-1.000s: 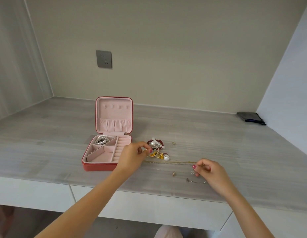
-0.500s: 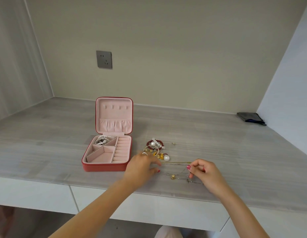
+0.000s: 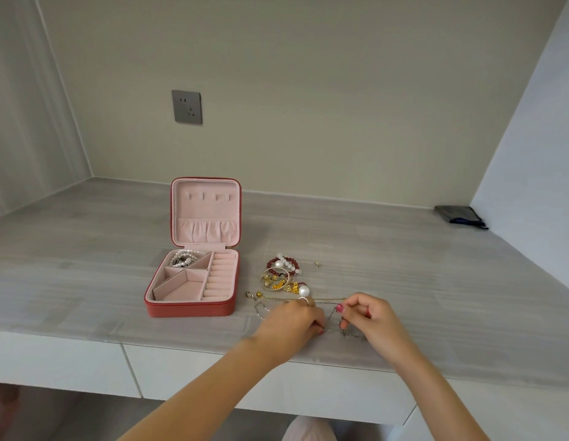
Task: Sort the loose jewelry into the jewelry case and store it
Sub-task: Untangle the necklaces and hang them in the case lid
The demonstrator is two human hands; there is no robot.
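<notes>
hands (image 3: 292, 319) (image 3: 369, 316) pinch thin chain (image 3: 332, 316) beside jewelry case (image 3: 187, 308).

I can read no text, label, brand or number anywhere: not on the jewelry case (image 3: 191, 281), nor the wall socket (image 3: 186, 106).

You look down into an evenly lit alcove: soft, diffuse daylight, brighter on the right wall (image 3: 537, 148), with faint shadows under the hands and no glare. Wide-angle lens bends the worktop (image 3: 86, 249) edges; fine chains blur slightly.
</notes>
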